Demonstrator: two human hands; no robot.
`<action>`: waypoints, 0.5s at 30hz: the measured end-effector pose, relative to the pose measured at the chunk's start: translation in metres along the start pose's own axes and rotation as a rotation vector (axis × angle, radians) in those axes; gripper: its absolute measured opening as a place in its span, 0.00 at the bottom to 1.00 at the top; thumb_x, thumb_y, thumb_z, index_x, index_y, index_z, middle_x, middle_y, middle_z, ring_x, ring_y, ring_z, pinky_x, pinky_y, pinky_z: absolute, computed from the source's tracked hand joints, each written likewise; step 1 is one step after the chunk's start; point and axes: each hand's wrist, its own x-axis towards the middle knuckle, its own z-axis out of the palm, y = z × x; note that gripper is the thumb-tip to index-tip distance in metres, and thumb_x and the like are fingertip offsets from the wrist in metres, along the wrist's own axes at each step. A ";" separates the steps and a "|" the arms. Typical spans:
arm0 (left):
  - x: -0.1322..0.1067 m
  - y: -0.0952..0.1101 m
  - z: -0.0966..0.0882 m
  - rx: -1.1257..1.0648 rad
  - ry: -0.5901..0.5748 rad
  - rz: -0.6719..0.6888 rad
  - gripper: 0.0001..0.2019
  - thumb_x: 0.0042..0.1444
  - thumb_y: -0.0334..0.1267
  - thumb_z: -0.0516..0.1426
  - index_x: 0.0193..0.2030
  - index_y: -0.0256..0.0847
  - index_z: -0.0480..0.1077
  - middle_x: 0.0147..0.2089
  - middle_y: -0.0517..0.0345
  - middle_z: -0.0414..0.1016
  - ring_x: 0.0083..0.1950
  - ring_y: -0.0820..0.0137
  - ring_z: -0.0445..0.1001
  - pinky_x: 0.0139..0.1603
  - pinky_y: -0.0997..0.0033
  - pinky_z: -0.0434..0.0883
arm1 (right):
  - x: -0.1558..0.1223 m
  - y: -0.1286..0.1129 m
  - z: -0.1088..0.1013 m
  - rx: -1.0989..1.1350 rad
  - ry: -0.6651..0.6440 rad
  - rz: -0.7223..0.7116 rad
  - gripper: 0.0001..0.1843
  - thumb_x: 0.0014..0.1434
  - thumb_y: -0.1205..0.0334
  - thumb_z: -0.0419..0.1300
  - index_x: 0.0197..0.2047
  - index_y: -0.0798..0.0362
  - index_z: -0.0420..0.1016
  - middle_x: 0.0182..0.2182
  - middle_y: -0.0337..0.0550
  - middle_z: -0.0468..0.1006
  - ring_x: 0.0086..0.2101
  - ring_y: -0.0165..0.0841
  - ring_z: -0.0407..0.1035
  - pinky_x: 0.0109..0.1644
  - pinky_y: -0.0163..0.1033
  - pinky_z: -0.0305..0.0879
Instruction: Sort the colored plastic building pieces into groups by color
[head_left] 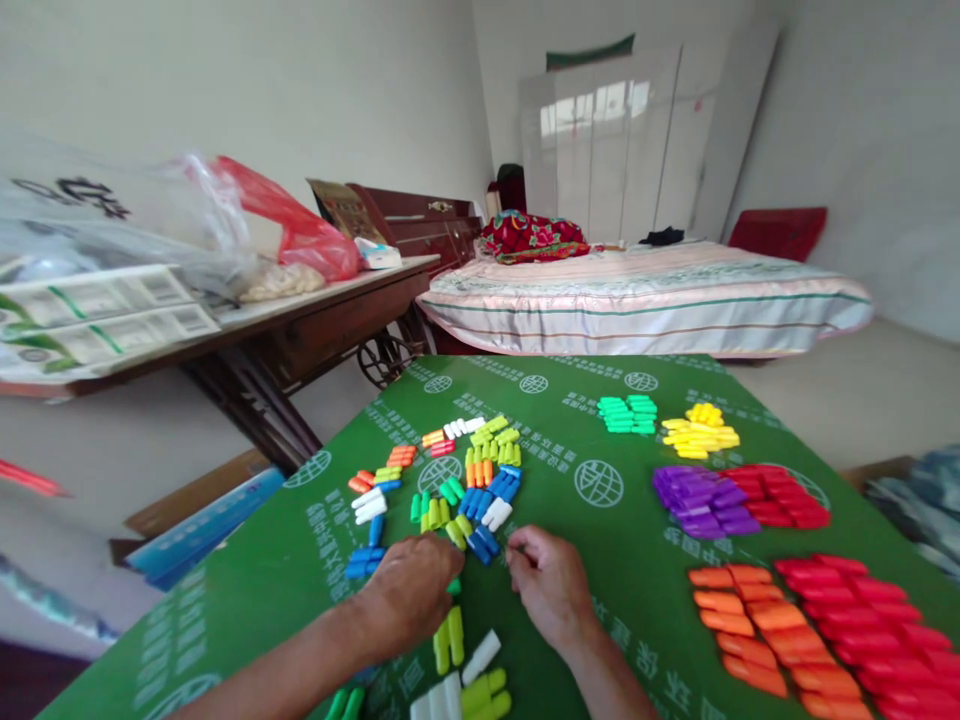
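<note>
Both my hands rest low on a green table [585, 420] covered with small plastic capsule-shaped pieces. My left hand [409, 590] is curled palm down over the near edge of a mixed-colour scatter of pieces [465, 480], its fingertips hidden among blue and lime ones. My right hand [551, 585] is curled just to the right, fingertips pinched near the table; what they hold is too small to see. Lime and white pieces [465, 665] lie between my forearms.
Sorted piles lie to the right: green [628, 413], yellow [700, 431], purple [705, 500], red [780, 495], orange [742, 625] and a larger red pile [870, 625]. A wooden side table [315, 320] with bags stands left. A bed [637, 295] is behind.
</note>
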 end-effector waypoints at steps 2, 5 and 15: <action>0.002 -0.006 0.001 -0.044 0.047 0.021 0.16 0.48 0.30 0.54 0.45 0.39 0.72 0.47 0.48 0.76 0.52 0.60 0.72 0.55 0.63 0.66 | 0.001 0.001 0.002 0.003 0.000 0.000 0.09 0.55 0.63 0.53 0.31 0.51 0.74 0.20 0.36 0.72 0.23 0.29 0.66 0.26 0.30 0.54; 0.012 -0.014 -0.007 -0.078 0.110 0.069 0.15 0.48 0.31 0.53 0.43 0.41 0.72 0.46 0.52 0.77 0.49 0.63 0.73 0.52 0.65 0.67 | 0.001 0.002 0.004 -0.011 0.008 0.004 0.09 0.55 0.63 0.53 0.31 0.51 0.74 0.19 0.35 0.71 0.22 0.28 0.65 0.26 0.30 0.53; 0.149 0.045 -0.105 -0.095 0.463 0.278 0.07 0.52 0.39 0.54 0.36 0.43 0.72 0.37 0.58 0.78 0.40 0.68 0.75 0.40 0.73 0.68 | 0.005 0.004 0.012 -0.091 0.032 0.023 0.10 0.54 0.66 0.53 0.30 0.49 0.76 0.18 0.34 0.71 0.20 0.27 0.63 0.24 0.32 0.48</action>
